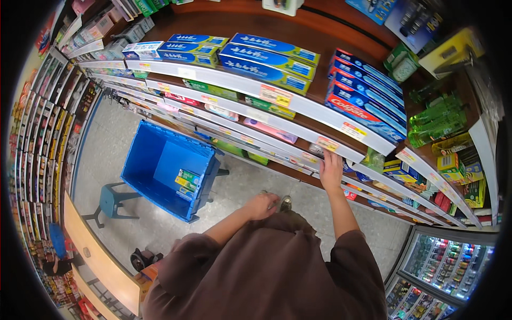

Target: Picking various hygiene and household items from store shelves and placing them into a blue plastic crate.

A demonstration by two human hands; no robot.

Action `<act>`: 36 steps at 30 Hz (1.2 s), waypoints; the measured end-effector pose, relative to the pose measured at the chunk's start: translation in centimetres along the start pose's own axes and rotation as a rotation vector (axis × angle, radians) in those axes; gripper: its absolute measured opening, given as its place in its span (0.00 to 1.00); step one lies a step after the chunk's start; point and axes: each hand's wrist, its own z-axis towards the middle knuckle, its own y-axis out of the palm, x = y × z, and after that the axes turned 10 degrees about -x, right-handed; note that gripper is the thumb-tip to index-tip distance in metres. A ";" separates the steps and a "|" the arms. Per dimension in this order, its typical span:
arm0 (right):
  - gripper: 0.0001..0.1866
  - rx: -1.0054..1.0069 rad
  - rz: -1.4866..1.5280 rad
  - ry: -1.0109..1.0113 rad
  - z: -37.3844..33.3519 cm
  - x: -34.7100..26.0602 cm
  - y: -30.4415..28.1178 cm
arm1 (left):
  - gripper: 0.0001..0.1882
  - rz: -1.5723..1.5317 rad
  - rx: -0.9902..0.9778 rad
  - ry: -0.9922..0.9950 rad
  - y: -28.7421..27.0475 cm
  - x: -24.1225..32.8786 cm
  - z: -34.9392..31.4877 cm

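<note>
Shelving (314, 109) runs across the upper part of the head view, and its lip hides part of what my right hand (332, 169) is at: the fingertips reach in over a lower shelf edge, beside a small grey pack (314, 150), and I cannot tell whether they touch it, grip it or only rest on the edge. The pack sits under the top shelf, mostly covered by a price tag (326, 143). My left hand (261, 207) hangs over the floor (234, 181), fingers loosely bent; its underside is out of sight, so I cannot say if they close on something. One shoe (286, 203) shows plainly beside it. A dark thing (143, 259) near my sleeve (186, 261) is hard to make out, and the fridge (442, 261) is cut off by the dark rim. I count one blue crate (146, 176), holding a few green and yellow boxes (186, 183) that overlap too much to number, and one stool (113, 201). On the top shelf, three blue-and-green cartons (269, 64) show in the middle stack and about four red-and-blue cartons (368, 104) farther right; both kinds carry large white lettering.
</note>
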 end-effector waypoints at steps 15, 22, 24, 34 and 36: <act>0.17 0.083 0.182 -0.228 -0.7 4.6 0.7 | 0.18 0.065 0.027 0.003 3.7 8.6 5.6; 0.20 0.208 0.617 -0.121 -4.4 -1.3 -1.8 | 0.21 -0.564 0.206 -0.204 2.9 6.3 3.3; 0.23 0.087 1.065 0.062 -6.3 -4.2 0.9 | 0.20 -0.820 0.286 -0.185 1.8 5.6 2.9; 0.29 -0.366 1.511 0.287 -4.1 -17.1 6.3 | 0.18 -1.326 0.642 -0.110 -3.5 -4.3 -2.8; 0.31 -0.508 1.293 0.277 -2.6 -20.0 6.6 | 0.21 -1.178 0.781 -0.225 -6.5 -7.9 -6.0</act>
